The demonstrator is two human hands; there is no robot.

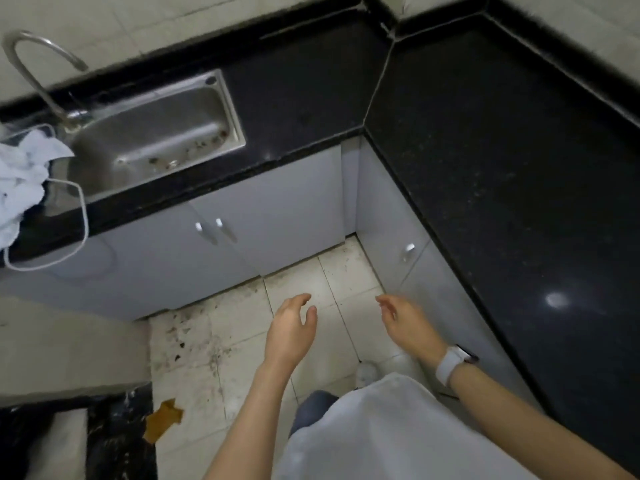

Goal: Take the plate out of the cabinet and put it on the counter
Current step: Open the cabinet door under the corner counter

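No plate is in view. The grey cabinet (277,209) under the black counter (502,161) has its doors closed, with two small handles (209,226) side by side. A further door on the right run carries one handle (408,249). My left hand (292,327) hangs over the floor tiles, fingers apart and holding nothing. My right hand (405,322), with a white watch on its wrist, is beside it, also open with nothing in it. Both hands are below and in front of the cabinet doors, touching nothing.
A steel sink (152,140) with a curved tap (45,64) is set in the counter at the left. A crumpled white cloth (24,174) and a white cable (81,216) lie at the left edge. The tiled floor (221,341) is dirty, with a brown scrap (162,424).
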